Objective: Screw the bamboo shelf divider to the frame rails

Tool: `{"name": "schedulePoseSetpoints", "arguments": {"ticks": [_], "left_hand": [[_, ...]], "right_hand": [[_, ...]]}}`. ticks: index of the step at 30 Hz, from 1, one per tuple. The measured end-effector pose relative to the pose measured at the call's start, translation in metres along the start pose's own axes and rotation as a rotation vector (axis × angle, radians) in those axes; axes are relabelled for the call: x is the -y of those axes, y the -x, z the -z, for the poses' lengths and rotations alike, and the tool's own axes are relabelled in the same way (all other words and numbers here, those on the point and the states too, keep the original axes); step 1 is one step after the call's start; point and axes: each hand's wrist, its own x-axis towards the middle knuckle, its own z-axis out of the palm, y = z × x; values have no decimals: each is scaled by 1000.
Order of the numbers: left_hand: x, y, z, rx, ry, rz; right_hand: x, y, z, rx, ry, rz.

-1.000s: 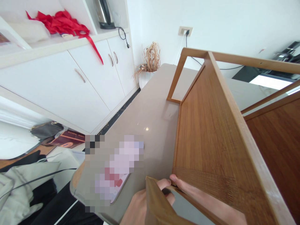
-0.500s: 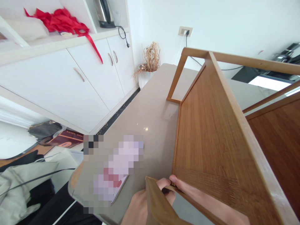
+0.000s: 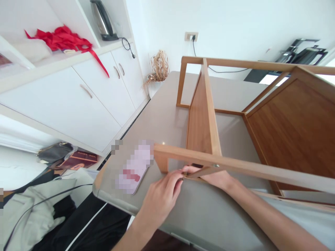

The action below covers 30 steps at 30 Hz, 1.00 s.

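A wooden rack (image 3: 200, 122) with slatted frames and solid brown panels lies on its side on the grey table. My left hand (image 3: 163, 191) comes in from the lower left, fingertips pinched together at the end of a panel's edge near the front rail (image 3: 243, 165). Something small and dark shows at those fingertips, too small to name. From the right, my right hand (image 3: 213, 177) reaches beneath the front rail, its fingers closed on the same panel end. The rail partly covers these fingers. A round metal bolt head (image 3: 215, 166) sits in the rail above.
A phone-like flat item (image 3: 136, 167), blurred out, lies on the grey table (image 3: 162, 118) left of the rack. White cabinets (image 3: 102, 94) hold a kettle (image 3: 103, 21) and red ribbon (image 3: 61, 38). A dried plant (image 3: 159, 66) stands behind, with clothes (image 3: 31, 209) at lower left.
My view has pulled back and shifted, so the front rail and both forearms now show. Both hands stay close together at the same panel end of the rack.
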Motion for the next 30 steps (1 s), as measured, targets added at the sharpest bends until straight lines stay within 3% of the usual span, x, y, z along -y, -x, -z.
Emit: {"name": "schedulePoseSetpoints", "arguments": {"ticks": [6,14,23,30], "left_hand": [[-2,-4,1,53,-67,88],[-3,-6,1,66,-62,147],[-3,-8,9,132,-37,98],[-2,-9,4,66,-63,72]], "right_hand": [[5,-3,-4,-99,-154,58],[1,-6,0,-139,-130,213],[-4,-6,-3,-144,-145,223],[1,-7,-1,-157,-127,235]]}}
